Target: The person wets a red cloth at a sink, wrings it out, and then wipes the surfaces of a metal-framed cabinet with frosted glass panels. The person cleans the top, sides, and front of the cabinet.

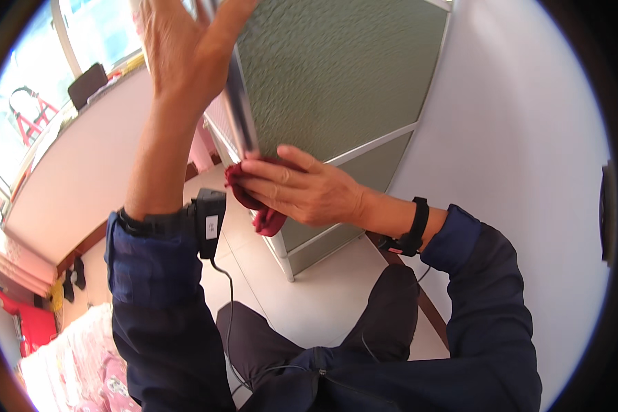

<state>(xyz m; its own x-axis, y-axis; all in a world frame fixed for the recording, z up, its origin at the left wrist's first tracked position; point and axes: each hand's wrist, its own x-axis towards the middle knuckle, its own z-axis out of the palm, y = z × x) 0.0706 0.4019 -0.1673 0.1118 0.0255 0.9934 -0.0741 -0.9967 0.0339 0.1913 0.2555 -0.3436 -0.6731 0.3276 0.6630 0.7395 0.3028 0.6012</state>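
Observation:
My right hand [309, 193] presses a dark red cloth [270, 219] against the shiny metal corner post [241, 110] of a cabinet. The cloth wraps partly around the post, and its lower end hangs loose below my fingers. Textured grey-green glass panels [340, 77] fill the cabinet side, framed by pale metal strips. Higher up, my left hand [190, 56] lies at the same post, thumb spread to the right. Its fingertips run out of the top of the picture, so its hold on the post is hidden.
A white wall [515, 180] stands close on the right. At left, a pale panel [92, 139] rises below a bright window, with a red folding stepladder [33, 116] near it. A patterned pink bedspread [82, 360] lies lower left. Cables run from both wrist devices.

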